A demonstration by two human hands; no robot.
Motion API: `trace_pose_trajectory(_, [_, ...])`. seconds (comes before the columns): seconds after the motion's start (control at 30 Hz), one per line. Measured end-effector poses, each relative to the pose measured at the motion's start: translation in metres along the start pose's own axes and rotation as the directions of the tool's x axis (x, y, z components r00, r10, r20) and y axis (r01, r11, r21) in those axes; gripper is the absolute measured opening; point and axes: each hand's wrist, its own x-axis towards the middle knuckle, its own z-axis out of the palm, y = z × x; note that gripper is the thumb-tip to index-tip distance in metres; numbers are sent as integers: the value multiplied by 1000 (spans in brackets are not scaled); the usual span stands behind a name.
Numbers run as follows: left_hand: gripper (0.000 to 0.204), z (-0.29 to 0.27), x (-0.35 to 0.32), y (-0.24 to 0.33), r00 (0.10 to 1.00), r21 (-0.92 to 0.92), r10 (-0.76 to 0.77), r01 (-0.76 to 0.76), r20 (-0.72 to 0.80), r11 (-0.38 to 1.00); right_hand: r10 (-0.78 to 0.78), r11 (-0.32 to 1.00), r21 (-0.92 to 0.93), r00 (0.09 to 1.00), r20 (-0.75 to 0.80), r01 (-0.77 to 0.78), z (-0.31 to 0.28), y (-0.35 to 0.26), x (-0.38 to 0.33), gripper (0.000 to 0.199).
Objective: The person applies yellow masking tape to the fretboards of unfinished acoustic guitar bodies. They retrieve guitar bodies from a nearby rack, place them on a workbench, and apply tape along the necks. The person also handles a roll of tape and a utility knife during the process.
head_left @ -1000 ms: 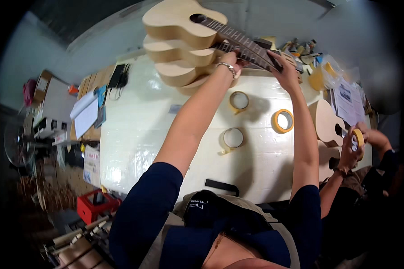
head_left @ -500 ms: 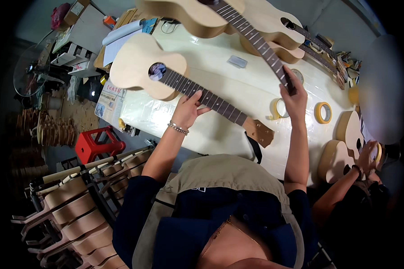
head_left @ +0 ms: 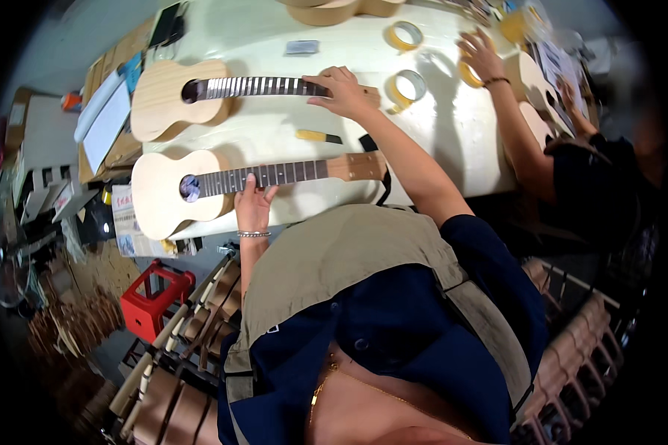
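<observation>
Half a second ago the right hand held a ukulele in the air. Now both instruments lie flat on the white table, so the laying-down seems finished. At 9 o'clock, the left hand grips the neck of the near ukulele. At 12 o'clock, the right arm is stretched, palm pressed flat, fingers spread, on the neck of the far ukulele.
</observation>
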Motion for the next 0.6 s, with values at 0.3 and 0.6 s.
trace_pose_trajectory(0.3, [13, 10, 25, -3, 1000, 6, -13, 13, -2, 1000, 395, 637, -544, 838, -378, -546, -45, 70, -90, 28])
trace_pose_trajectory(0.6, [25, 24, 13, 2, 954, 354, -273, 216, 120, 910, 730, -181, 984, 670, 137, -4, -79, -56, -90, 43])
